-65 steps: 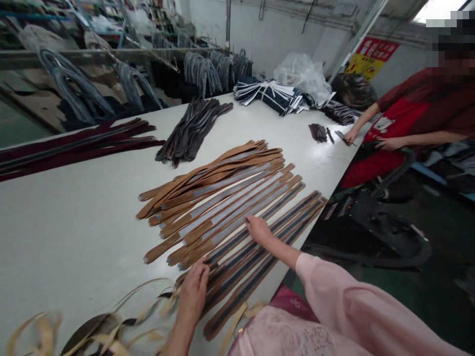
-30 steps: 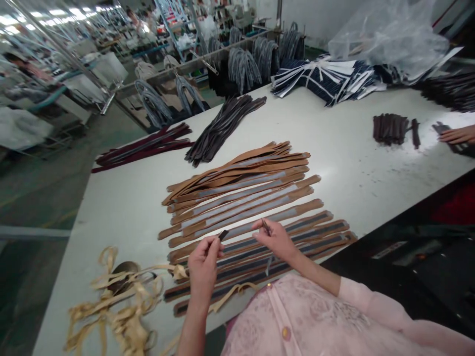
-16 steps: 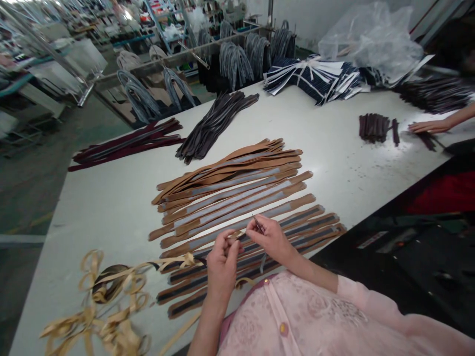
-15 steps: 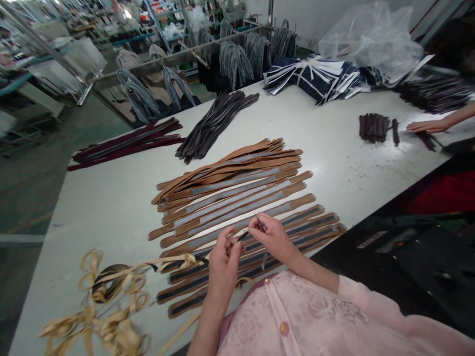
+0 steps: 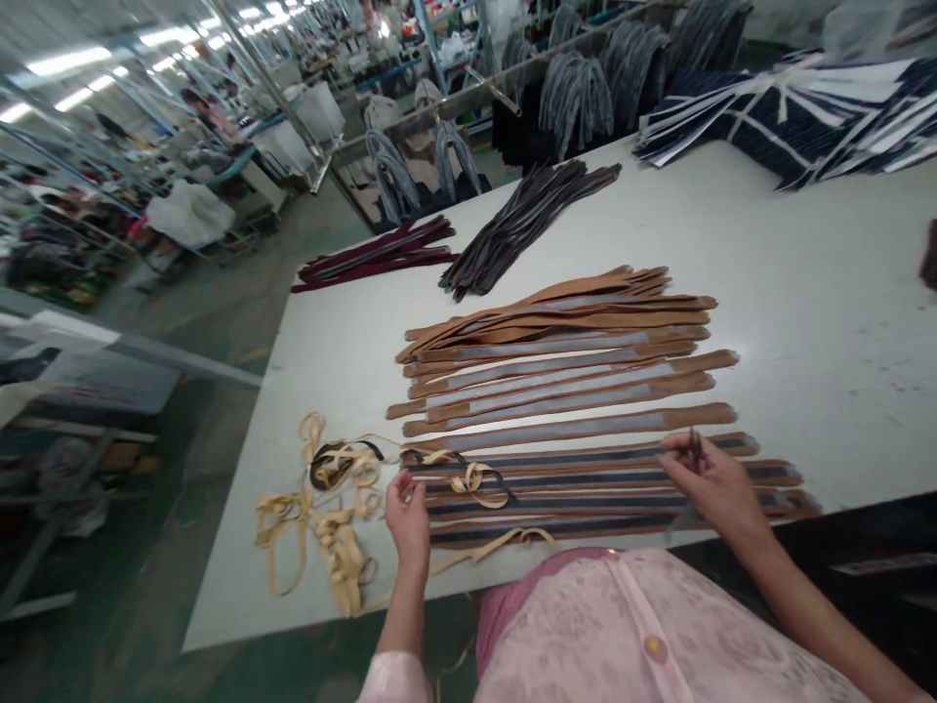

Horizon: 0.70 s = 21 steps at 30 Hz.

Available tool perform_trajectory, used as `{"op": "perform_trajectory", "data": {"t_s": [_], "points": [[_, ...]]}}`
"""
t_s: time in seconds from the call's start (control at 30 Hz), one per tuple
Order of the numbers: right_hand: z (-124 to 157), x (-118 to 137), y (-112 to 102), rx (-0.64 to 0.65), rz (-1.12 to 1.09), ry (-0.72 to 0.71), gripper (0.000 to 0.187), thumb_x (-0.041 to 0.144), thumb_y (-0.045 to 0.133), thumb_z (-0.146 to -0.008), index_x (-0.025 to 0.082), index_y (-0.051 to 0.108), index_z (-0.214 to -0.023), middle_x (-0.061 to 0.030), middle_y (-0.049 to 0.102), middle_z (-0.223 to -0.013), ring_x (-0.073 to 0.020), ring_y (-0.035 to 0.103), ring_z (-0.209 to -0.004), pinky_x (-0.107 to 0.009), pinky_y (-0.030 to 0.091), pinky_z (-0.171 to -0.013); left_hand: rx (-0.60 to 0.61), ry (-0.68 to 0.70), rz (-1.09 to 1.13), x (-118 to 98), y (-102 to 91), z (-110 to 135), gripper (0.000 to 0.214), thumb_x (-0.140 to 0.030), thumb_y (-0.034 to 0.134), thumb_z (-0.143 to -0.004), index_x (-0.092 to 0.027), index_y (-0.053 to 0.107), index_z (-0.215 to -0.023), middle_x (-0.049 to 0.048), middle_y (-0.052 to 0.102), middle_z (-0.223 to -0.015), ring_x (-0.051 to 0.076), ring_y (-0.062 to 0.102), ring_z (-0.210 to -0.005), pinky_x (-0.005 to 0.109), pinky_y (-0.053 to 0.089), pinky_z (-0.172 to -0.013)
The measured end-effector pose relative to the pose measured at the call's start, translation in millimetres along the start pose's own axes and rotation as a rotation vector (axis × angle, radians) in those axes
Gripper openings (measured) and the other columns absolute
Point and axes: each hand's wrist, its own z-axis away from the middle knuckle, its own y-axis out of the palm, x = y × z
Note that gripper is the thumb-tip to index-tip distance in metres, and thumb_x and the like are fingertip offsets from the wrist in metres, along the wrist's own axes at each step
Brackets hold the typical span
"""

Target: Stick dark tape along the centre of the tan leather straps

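My left hand is at the left ends of the lower brown fabric strips, which have dark inserts. Its fingers are curled together, and whatever they pinch is hidden. Over the right part of these strips, my right hand is closed around dark, pointed thread snips, tips up. A thin greyish piece hangs blurred below that hand. Loops of tan ribbon with some dark tape lie across the strips between the hands. More brown strips with grey inserts lie in rows just beyond.
A tangled tan ribbon heap lies on the white table at left. Farther back are maroon strips, a dark strip bundle and navy-white striped fabric. Grey strips hang on a metal rail behind.
My hands have moved apart: the left to the strips' left ends, the right to their right side, still with the snips. The view has swung left, and the co-worker's hand is out of sight.
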Motion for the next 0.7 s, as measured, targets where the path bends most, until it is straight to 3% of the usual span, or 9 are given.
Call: {"op": "perform_trajectory", "data": {"t_s": [0.1, 0.3, 0.4, 0.5, 0.6, 0.7], "points": [[7.8, -10.5, 6.4, 0.0, -0.008, 0.039, 0.037, 0.039, 0.058, -0.067, 0.017, 0.054, -0.096, -0.0015, 0.055, -0.069, -0.0114, 0.05, -0.056, -0.021, 0.042, -0.05, -0.024, 0.033, -0.121, 43.3, -17.9, -35.4, 0.035, -0.024, 0.043, -0.075, -0.015, 0.047, -0.108, 0.0098, 0.056, -0.101, 0.019, 0.054, -0.093, 0.034, 0.046, -0.081], [23.3, 2.7, 51.8, 0.249, 0.092, -0.051, 0.03, 0.042, 0.053, -0.072, 0.018, 0.057, -0.089, -0.0034, 0.059, -0.074, -0.014, 0.054, -0.065, -0.023, 0.045, -0.059, 0.082, 0.196, -0.407, 84.0, -35.4, -103.6, 0.042, -0.009, 0.044, -0.068, -0.015, 0.052, -0.109, 0.0142, 0.047, -0.117, 0.027, 0.037, -0.115, 0.046, 0.029, -0.096], [36.9, 24.3, 89.7, 0.32, 0.111, -0.103, 0.026, 0.039, 0.051, -0.074, 0.018, 0.056, -0.087, -0.0012, 0.056, -0.068, -0.0125, 0.052, -0.061, -0.022, 0.042, -0.056, 0.15, 0.257, -0.501, 103.2, -33.1, -122.8, 0.037, -0.007, 0.046, -0.066, -0.015, 0.057, -0.101, 0.0171, 0.042, -0.122, 0.033, 0.032, -0.117, 0.054, 0.024, -0.094], [51.8, 49.3, 133.5, 0.359, 0.094, -0.128, 0.02, 0.034, 0.049, -0.075, 0.017, 0.056, -0.084, 0.0006, 0.054, -0.065, -0.0108, 0.049, -0.058, -0.02, 0.039, -0.054, 0.241, 0.363, -0.512, 114.9, -33.1, -131.3, 0.032, -0.012, 0.05, -0.068, -0.018, 0.06, -0.098, 0.0153, 0.043, -0.122, 0.032, 0.031, -0.117, 0.053, 0.024, -0.093], [62.9, 73.4, 180.9, 0.393, 0.039, -0.153, 0.017, 0.028, 0.049, -0.074, 0.016, 0.056, -0.084, 0.0013, 0.053, -0.065, -0.0095, 0.047, -0.057, -0.02, 0.037, -0.053, 0.353, 0.527, -0.472, 115.6, -35.8, -133.4, 0.033, -0.015, 0.053, -0.069, -0.022, 0.059, -0.1, 0.0114, 0.044, -0.124, 0.029, 0.031, -0.119, 0.048, 0.024, -0.095], [69.4, 99.9, 229.0, 0.41, -0.005, -0.202, 0.016, 0.024, 0.049, -0.073, 0.016, 0.058, -0.083, 0.002, 0.054, -0.066, -0.0082, 0.045, -0.057, -0.019, 0.036, -0.054, 0.465, 0.665, -0.415, 106.4, -40.0, -132.2, 0.017, -0.016, 0.051, -0.072, -0.019, 0.062, -0.085, 0.0119, 0.054, -0.109, 0.028, 0.04, -0.111, 0.048, 0.025, -0.093]]}}
